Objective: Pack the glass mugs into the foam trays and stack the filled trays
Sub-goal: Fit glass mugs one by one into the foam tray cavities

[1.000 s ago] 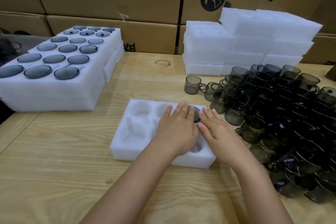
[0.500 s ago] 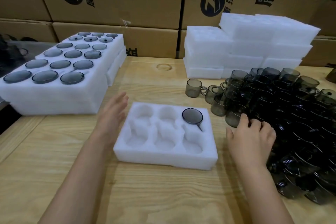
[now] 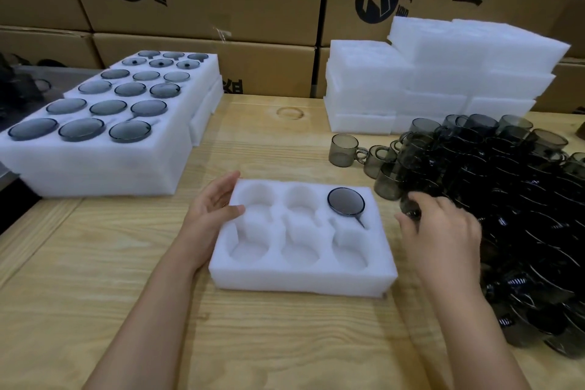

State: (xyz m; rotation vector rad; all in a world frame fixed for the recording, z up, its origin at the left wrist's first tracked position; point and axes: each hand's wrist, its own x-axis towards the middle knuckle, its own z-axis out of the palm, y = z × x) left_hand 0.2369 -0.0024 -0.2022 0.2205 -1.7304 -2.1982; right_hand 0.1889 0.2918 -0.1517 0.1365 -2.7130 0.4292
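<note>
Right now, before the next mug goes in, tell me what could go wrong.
1. The right hand curls round a mug at the edge of the crowded mug pile; lifting it may knock neighbours, and glass could chip.
2. The foam tray is steadied only by the left hand at one corner, so pressing a mug in might shift it.
</note>
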